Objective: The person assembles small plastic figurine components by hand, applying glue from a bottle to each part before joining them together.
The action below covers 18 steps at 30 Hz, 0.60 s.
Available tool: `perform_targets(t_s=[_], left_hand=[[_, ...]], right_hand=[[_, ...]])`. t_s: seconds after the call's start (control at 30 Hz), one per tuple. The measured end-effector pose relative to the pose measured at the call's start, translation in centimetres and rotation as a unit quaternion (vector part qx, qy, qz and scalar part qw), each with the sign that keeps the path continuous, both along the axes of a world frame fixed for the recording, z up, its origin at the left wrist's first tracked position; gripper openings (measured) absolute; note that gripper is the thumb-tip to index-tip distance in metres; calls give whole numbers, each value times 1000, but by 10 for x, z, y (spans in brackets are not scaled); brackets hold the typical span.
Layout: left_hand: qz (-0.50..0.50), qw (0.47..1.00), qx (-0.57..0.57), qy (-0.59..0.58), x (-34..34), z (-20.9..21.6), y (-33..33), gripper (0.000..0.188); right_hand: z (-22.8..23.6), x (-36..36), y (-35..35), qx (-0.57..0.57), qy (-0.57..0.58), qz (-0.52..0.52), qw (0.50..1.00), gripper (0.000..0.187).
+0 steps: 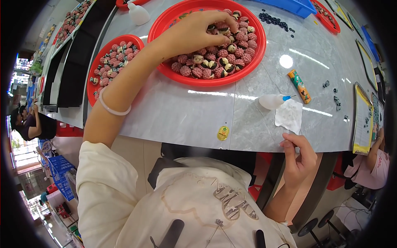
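My left hand [202, 31] reaches over the big red round tray [206, 82], its thumb and fingers curved apart among the pieces. The tray holds many small pink, knobbly pieces [222, 53], some turned to show cream and black sides. A pale bangle [113, 108] circles my left forearm. By the table's front edge, my right hand [298, 159] is closed, thumb and fingertips together. Whatever it may pinch is too small or hidden to make out. Just beyond those fingertips lie a crumpled white tissue [288, 115] and a white squeeze bottle [271, 101] with a blue needle tip.
A smaller red tray [92, 82] of similar pieces stands left, under my forearm. Another white bottle [138, 14] is behind it. Dark small parts [275, 20] lie near a blue bin [289, 6]. An orange-green packet [300, 87] and a yellow-edged tray [360, 120] are at right.
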<state>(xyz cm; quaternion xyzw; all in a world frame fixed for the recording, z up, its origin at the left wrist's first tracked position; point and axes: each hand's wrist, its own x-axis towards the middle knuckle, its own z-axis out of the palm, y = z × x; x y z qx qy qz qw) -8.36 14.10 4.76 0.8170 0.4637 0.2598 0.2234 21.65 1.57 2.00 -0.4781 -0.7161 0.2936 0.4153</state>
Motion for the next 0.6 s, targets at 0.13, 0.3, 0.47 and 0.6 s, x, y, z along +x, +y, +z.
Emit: perform_targets(t_s=[0.13,0.3,0.47,0.6], left_hand=[[-3,995,4,101,11,5,-24,20],[99,965,107,217,20,-3,-55,20],[175,942,171,228,13,-14,-57,20],[121,956,183,198,14,-13,-55,18]], right_hand=[[-2,1,0,-1,-2,-10,1000,8],[-2,1,3,-4,-8,-11,1000,8],[-4,1,4,-8,-9,-11,1000,8],[-2,-3,5,-4,-10,-6,1000,8]])
